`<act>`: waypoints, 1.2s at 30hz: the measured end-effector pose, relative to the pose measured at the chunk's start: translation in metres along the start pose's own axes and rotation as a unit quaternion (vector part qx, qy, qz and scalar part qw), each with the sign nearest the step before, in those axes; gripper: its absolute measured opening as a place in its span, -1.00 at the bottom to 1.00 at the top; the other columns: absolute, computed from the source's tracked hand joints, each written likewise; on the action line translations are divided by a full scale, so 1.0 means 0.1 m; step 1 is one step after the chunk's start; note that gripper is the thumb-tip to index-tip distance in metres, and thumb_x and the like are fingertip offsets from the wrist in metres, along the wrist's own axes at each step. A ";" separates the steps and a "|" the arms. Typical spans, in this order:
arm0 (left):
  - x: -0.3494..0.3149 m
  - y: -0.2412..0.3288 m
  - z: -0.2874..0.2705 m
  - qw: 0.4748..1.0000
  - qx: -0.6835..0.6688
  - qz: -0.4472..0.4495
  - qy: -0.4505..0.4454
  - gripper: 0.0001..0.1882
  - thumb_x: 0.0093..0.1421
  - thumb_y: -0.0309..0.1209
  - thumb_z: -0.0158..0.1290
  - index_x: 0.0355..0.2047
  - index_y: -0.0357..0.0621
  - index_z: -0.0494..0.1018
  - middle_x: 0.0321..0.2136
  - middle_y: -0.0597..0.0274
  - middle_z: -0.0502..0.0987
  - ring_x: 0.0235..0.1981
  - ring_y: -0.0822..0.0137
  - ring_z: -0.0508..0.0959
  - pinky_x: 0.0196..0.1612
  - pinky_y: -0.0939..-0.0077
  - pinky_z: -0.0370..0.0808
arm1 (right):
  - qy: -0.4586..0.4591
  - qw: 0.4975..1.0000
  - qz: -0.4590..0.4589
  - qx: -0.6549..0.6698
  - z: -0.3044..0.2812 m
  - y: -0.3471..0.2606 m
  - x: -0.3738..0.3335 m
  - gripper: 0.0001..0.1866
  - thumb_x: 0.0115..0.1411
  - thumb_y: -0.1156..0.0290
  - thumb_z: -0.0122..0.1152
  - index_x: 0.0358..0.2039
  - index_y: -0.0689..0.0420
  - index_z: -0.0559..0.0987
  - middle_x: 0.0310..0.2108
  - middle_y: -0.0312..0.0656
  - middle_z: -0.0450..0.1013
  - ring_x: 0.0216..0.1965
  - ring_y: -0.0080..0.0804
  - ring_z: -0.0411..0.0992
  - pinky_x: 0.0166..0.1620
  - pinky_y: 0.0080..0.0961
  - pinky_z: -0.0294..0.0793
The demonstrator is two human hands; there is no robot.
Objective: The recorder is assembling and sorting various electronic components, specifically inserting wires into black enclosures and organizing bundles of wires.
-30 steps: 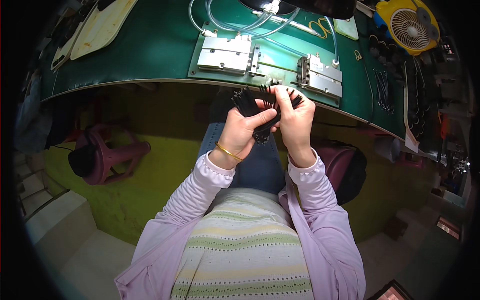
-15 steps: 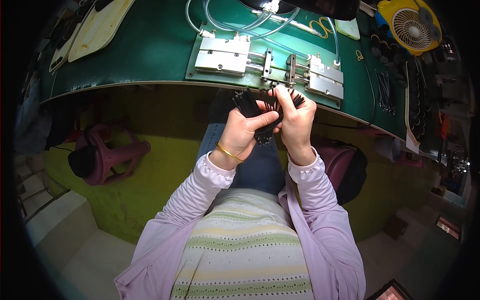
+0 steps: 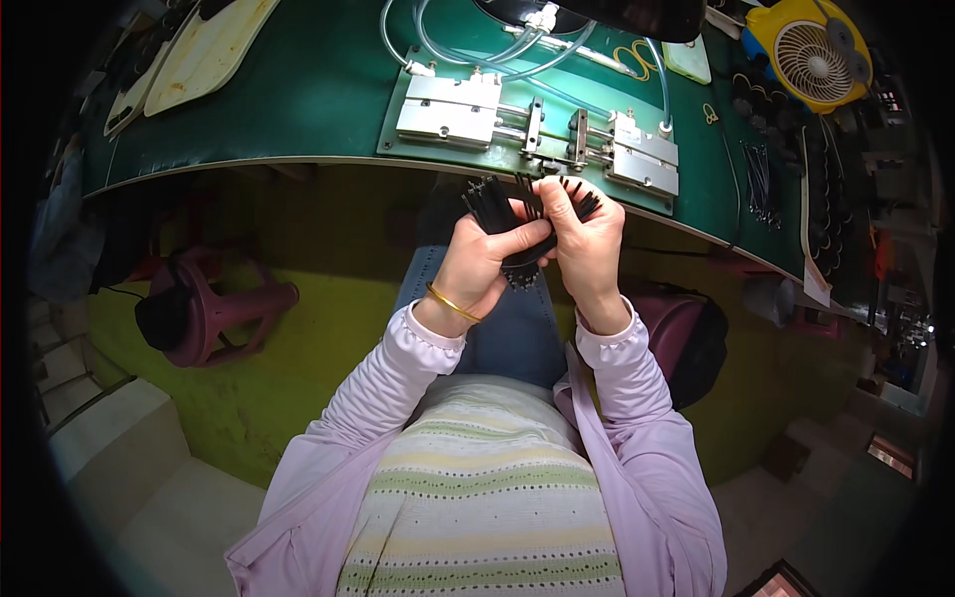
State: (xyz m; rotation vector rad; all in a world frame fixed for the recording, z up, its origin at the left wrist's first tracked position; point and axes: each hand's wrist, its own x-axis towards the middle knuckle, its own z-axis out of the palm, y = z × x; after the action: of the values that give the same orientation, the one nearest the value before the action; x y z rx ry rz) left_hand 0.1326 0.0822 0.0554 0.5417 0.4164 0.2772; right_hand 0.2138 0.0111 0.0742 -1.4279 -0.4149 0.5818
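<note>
Black strands point(image 3: 485, 204), thin and bunched, sit at the centre of the frame, just below the front edge of the worktop point(image 3: 298, 95). Left hand point(image 3: 471, 264): fingers curled closed round the bunch, thumb pressed across it; strand ends stick out above and below. Right hand point(image 3: 590, 244): thumb and forefinger drawn together on strands at the bunch's upper right, some ends fanning out past them; how many are pinched, cannot tell.

Writing: any marking on the left block point(image 3: 450, 104) or right block point(image 3: 643, 157), both silver, is too small to read. Same for the paper slip point(image 3: 817, 284) at the worktop's right edge.

Around: the blocks sit on a plate point(image 3: 395, 134) at upper centre, their rods pointing at each other, a gap between the end pieces. The plate lies directly beyond the hands; the right fingertips overlap the worktop edge in view. Clear tubes point(image 3: 428, 35) loop over the blocks. Upper right: yellow fan point(image 3: 814, 62), pale box point(image 3: 688, 60), yellow bands point(image 3: 642, 58), a bunch of dark cords point(image 3: 761, 184). Upper left: cream tray point(image 3: 204, 60).

Below the worktop: maroon stool point(image 3: 199, 313) at left with a black item point(image 3: 161, 320) against it; second stool point(image 3: 647, 333) at right, partly behind the right forearm.
</note>
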 end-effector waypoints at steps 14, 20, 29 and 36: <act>0.01 -0.05 -0.02 1.000 -0.001 0.010 0.015 -0.92 -0.04 -0.60 0.04 -0.48 -0.28 0.37 -0.56 0.25 0.42 -0.58 0.41 0.45 -0.53 0.60 0.40 | 0.019 0.999 0.029 0.004 0.01 -0.05 0.00 -0.80 0.08 0.37 0.05 -0.49 0.25 0.52 -0.67 -0.28 0.42 -0.76 -0.71 0.29 -0.81 -0.79 0.19; -0.01 -0.04 -0.01 1.000 0.003 0.004 0.022 -0.91 -0.04 -0.60 0.04 -0.48 -0.28 0.37 -0.56 0.24 0.43 -0.58 0.40 0.46 -0.51 0.60 0.41 | 0.020 0.999 0.036 0.019 0.00 -0.02 0.01 -0.81 0.08 0.38 0.05 -0.49 0.25 0.53 -0.69 -0.33 0.38 -0.77 -0.72 0.27 -0.81 -0.79 0.17; 0.01 -0.05 -0.03 1.000 0.004 0.007 0.019 -0.89 -0.06 -0.61 0.06 -0.47 -0.28 0.37 -0.56 0.24 0.43 -0.57 0.40 0.46 -0.51 0.60 0.41 | 0.043 0.999 0.030 0.004 0.02 0.00 0.02 -0.80 0.07 0.38 0.06 -0.52 0.26 0.51 -0.73 -0.32 0.37 -0.83 -0.72 0.21 -0.82 -0.78 0.14; 0.06 -0.05 -0.04 1.000 0.009 0.000 0.018 -0.87 -0.07 -0.61 0.07 -0.46 -0.28 0.37 -0.56 0.22 0.43 -0.58 0.39 0.46 -0.52 0.59 0.41 | 0.061 0.997 0.037 0.007 0.03 0.00 0.05 -0.80 0.06 0.38 0.06 -0.55 0.27 0.51 -0.75 -0.30 0.37 -0.84 -0.71 0.20 -0.82 -0.77 0.12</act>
State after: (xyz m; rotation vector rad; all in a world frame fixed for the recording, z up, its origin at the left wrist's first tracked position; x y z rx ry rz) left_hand 0.1364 0.0822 0.0478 0.5549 0.4539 0.2843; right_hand 0.2159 0.0159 0.0739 -1.4625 -0.2615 0.5532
